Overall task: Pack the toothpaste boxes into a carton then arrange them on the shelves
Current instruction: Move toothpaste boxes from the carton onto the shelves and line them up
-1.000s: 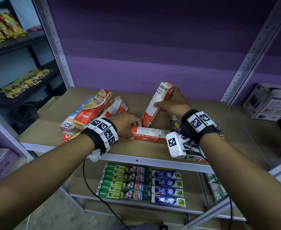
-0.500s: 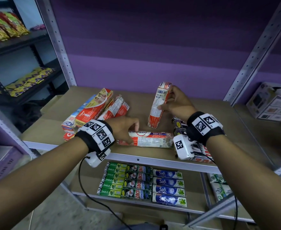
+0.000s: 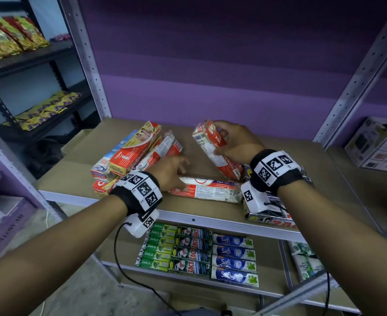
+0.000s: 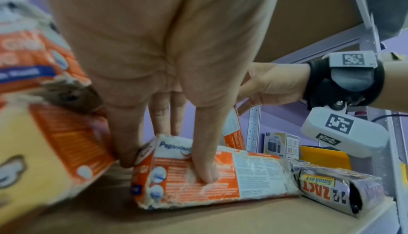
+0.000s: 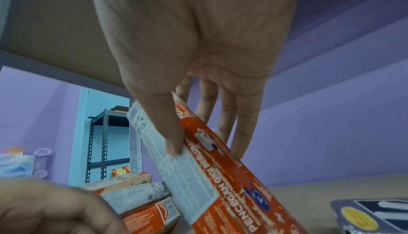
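A worn red and white Pepsodent box lies flat near the shelf's front edge. My left hand grips its left end, thumb on the near face and fingers over the far side. My right hand holds a second red and white toothpaste box tilted upright, its lower end down on the shelf. A heap of red Colgate boxes lies to the left. Black Zact boxes sit under my right wrist.
The brown shelf board sits between grey metal uprights. The lower shelf holds neat rows of Darlie, Zact and Safi boxes. A white appliance box stands to the right. Snack packets fill a black rack on the left.
My right hand has turned its box, so the top end now tips toward me and to the left. My left hand has stayed on the flat box.
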{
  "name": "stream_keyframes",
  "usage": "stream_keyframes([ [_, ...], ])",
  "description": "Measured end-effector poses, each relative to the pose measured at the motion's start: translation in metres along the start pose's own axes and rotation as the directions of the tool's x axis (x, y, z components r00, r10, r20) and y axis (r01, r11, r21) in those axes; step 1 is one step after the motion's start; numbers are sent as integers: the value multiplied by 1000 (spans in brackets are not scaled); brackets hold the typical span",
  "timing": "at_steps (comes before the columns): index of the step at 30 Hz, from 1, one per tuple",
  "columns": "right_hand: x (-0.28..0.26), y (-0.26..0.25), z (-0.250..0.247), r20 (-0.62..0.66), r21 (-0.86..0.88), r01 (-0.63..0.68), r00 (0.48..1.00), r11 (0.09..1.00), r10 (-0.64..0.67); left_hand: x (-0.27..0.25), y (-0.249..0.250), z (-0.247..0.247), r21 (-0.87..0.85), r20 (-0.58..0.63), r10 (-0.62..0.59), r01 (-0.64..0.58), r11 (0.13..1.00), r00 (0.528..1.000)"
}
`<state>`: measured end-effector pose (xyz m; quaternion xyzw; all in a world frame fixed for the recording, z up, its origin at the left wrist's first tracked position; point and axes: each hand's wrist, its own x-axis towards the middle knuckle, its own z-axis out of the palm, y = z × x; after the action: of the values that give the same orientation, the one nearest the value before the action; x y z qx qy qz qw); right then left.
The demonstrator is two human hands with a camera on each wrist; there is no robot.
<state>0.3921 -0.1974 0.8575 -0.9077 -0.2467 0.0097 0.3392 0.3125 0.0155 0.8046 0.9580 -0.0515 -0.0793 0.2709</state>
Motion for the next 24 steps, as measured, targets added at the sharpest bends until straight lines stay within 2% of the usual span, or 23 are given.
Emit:
stream_keyframes([
  [5,-1,-5,-9,-91,164,105,992,981,-91,-5,-8,-3,43,42,-43,41,998,998],
  [7,-3,-4,-12,-108,249,113,990,962,-88,-5,-7,-3,51,46,-49,46,998,998],
  [12,-9,9,-15,-37,339,80,997,938,-71,-6,-3,-4,84,67,-51,46,995,996],
  [15,-12,19,-24,-30,260,69,998,963,-64,-6,-2,-4,100,66,-47,41,994,997],
  [18,-14,29,-32,68,92,-24,998,995,18,-7,-1,-4,128,62,-47,39,991,997],
  [20,-14,34,-33,145,61,-72,988,996,62,-6,0,-4,137,58,-47,38,990,997],
  [24,-13,38,-27,180,17,-86,980,996,82,-5,2,-2,166,45,-35,27,986,998],
])
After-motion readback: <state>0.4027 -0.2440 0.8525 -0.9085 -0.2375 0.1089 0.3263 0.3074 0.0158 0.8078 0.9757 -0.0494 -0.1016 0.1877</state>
